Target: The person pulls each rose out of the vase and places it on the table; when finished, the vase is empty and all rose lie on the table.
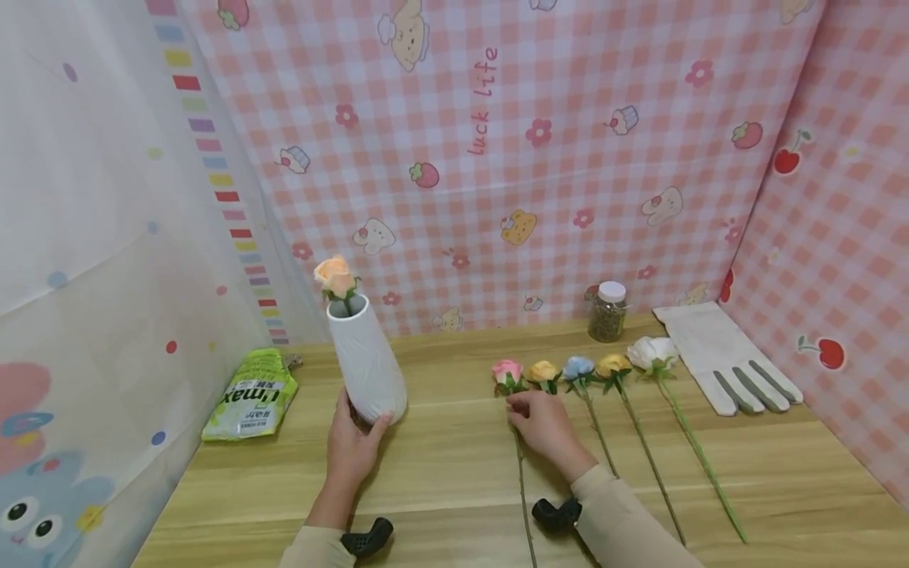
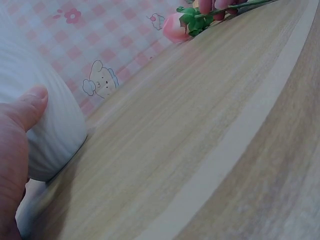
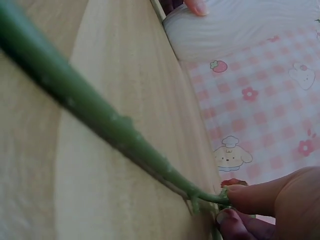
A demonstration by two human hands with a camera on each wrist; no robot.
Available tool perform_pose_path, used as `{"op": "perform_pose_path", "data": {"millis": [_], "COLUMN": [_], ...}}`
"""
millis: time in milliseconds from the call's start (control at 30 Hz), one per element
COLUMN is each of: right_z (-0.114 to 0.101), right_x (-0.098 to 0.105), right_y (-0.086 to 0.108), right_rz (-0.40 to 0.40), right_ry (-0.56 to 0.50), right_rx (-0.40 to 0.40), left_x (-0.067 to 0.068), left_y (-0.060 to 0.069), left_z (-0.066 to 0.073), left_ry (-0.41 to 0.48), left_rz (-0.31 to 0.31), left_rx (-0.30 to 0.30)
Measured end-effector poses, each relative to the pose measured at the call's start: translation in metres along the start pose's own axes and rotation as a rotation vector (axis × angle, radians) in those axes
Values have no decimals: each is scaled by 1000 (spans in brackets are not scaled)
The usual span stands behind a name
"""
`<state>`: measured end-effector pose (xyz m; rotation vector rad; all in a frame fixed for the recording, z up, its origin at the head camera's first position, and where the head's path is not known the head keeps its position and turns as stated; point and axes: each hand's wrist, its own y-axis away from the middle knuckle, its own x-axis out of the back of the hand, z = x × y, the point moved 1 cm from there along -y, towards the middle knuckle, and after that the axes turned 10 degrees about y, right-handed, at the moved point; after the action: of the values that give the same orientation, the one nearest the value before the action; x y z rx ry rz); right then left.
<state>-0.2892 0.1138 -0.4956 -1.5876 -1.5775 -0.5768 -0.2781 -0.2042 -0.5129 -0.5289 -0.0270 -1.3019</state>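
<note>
A white ribbed vase stands on the left part of the wooden table with one peach rose in its mouth. My left hand grips the vase low down, its thumb across the front in the left wrist view; the other fingers are mostly hidden. Right of the vase lies a pink rose. Just below its bloom, my right hand pinches the green stem between thumb and fingers. Beside that hand lie a yellow rose, its stem partly covered, and a blue rose.
Farther right lie another yellow rose and a white rose. A lidded jar stands at the back, near a white-and-grey glove. At far left is a green packet. A checked cloth hangs behind the table.
</note>
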Motion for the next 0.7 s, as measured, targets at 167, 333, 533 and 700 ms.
{"op": "perform_pose_path", "data": {"millis": [167, 333, 533, 700], "right_z": [0, -2, -4, -3], "right_x": [6, 11, 9, 5], "right_y": [5, 11, 15, 16], "right_rz": [49, 99, 60, 48], "right_ry": [21, 23, 34, 36], "right_rx": [-17, -6, 11, 11], "left_x": [1, 1, 0, -1], "left_y": [-1, -2, -2, -1], "left_z": [0, 0, -1, -1], "left_ry": [-4, -3, -11, -14], "left_rz": [3, 10, 9, 2], "left_rx": [-3, -7, 5, 11]}}
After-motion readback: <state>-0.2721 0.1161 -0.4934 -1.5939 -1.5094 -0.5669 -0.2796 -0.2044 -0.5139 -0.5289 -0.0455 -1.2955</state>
